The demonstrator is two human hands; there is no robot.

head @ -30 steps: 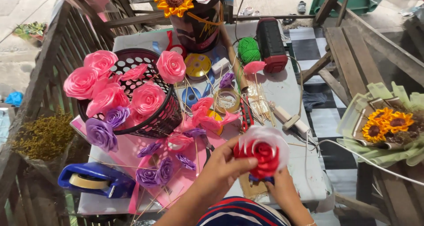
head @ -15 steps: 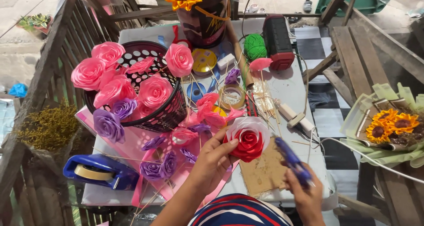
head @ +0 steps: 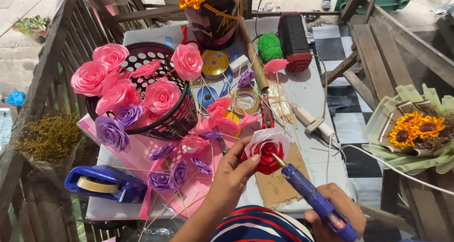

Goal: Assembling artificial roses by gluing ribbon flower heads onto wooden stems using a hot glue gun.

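Note:
My left hand [head: 232, 174] holds a red and white ribbon rose [head: 266, 150] over the table, above a brown cardboard piece [head: 280, 180]. My right hand [head: 336, 212] grips a blue glue gun [head: 314, 198], its metal nozzle touching the rose's red centre. A black mesh basket [head: 175, 121] with pink and purple ribbon roses [head: 118, 88] stands to the left of my hands. Loose purple roses [head: 170, 176] lie on pink sheet near my left wrist.
A blue tape dispenser [head: 105, 184] sits at the table's near left corner. Tape rolls, thin sticks, a green yarn ball [head: 270, 47] and a dark red box [head: 294, 39] crowd the far side. A sunflower bouquet [head: 416, 128] lies on the bench at right.
The glue gun has come up from the right until its tip meets the rose. My left hand has turned the rose so its red centre faces the nozzle.

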